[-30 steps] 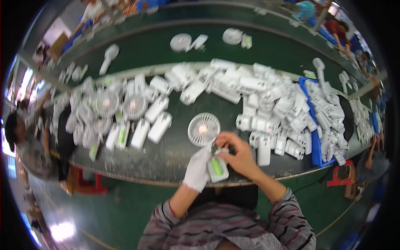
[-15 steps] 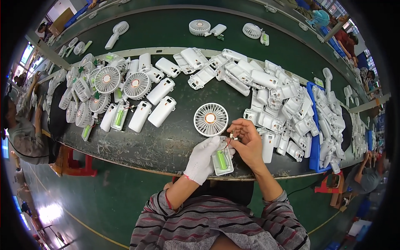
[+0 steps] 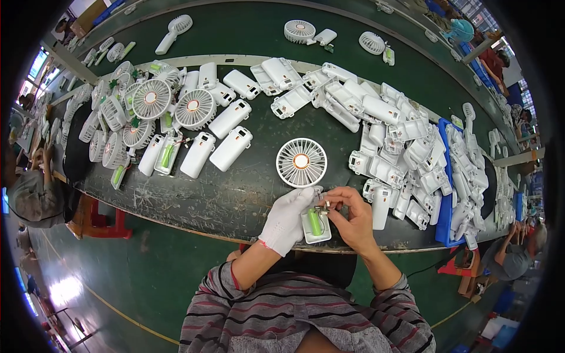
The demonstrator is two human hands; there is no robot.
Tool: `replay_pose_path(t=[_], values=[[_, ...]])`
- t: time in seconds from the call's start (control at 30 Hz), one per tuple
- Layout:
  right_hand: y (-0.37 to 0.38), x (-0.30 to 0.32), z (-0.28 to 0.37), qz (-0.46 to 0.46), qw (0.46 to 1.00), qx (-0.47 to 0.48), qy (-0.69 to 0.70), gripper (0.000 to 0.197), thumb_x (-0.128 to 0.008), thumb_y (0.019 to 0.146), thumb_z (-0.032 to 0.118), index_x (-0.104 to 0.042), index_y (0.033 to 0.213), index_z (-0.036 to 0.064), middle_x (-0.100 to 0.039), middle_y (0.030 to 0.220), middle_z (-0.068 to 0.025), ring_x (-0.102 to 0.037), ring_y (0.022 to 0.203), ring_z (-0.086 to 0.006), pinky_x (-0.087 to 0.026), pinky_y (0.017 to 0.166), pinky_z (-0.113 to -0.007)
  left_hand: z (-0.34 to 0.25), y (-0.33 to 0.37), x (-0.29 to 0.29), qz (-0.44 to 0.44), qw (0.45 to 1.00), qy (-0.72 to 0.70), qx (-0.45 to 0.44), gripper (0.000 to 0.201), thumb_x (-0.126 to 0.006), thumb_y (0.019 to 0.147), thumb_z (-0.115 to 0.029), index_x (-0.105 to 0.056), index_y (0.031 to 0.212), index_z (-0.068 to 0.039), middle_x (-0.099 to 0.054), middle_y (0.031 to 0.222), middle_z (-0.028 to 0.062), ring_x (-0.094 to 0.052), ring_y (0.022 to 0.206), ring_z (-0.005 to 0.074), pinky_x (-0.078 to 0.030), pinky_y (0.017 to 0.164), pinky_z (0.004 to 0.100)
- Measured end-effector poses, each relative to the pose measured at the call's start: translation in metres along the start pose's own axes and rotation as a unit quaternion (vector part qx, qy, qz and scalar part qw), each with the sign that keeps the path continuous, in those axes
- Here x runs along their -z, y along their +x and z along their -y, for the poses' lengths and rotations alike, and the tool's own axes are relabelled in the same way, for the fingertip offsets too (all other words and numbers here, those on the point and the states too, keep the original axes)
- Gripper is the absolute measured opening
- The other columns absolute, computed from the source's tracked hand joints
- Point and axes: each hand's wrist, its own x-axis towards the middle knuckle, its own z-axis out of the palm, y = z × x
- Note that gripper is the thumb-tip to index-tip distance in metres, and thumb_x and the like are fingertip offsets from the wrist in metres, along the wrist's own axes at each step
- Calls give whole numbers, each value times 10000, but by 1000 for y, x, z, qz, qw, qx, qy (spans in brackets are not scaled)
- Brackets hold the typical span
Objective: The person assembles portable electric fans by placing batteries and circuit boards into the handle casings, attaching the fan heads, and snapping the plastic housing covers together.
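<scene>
White is the glove on the left hand (image 3: pixel 286 219), and the right hand (image 3: pixel 353 220) is bare. Both hands are near the near edge of the dark table (image 3: pixel 247 188). The left fingers are closed on the far end of an open handle shell (image 3: pixel 318 238). A green battery (image 3: pixel 315 223) lies inside this white shell. The right thumb and fingers pinch a small part (image 3: pixel 323 208) at the far end of the shell, but it is too tiny to tell what it is. Just past the hands, a round white fan head (image 3: pixel 301 162) lies on the table, with an orange ring around its middle.

To the left are two closed white handles (image 3: pixel 231 149), side by side. Left of them is another open shell (image 3: pixel 168 156) with a green battery in it. Farther left is a heap of fan heads (image 3: pixel 152 99). To the right is a big pile of white handle shells (image 3: pixel 388 129). Right of that pile is a blue bin (image 3: pixel 453 235) full of white parts (image 3: pixel 469 176). On the far side is a green belt (image 3: pixel 247 41) with a few fans on it. A co-worker (image 3: pixel 35 194) sits at the far left.
</scene>
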Motion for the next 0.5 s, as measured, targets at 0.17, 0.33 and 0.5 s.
replay_pose_path(t=[0.17, 0.33, 0.5], values=[[4, 12, -3, 52, 992, 47, -104, 238, -590, 769, -75, -559, 993, -1, -639, 832, -53, -559, 743, -82, -425, 651, -219, -1, -3, 3, 9, 1000, 1, 21, 237, -469, 938, -128, -543, 1082, 45, -588, 975, 102, -593, 823, 165, -527, 713, 327], [14, 21, -8, 85, 992, -15, -90, 141, -636, 754, -43, -626, 888, -1, -614, 766, -43, -517, 666, -88, -412, 617, -218, -6, -4, -1, 22, 999, -14, 41, 248, -485, 918, -134, -529, 1070, 57, -583, 967, 144, -614, 812, 221, -539, 718, 362], [18, 12, -8, 38, 996, 4, -81, 105, -657, 731, -41, -646, 828, -1, -605, 759, -33, -509, 686, -96, -405, 620, -217, 0, 3, 12, 56, 997, -32, 41, 332, -458, 933, -203, -494, 1109, 76, -571, 1012, 194, -620, 886, 299, -533, 776, 420]])
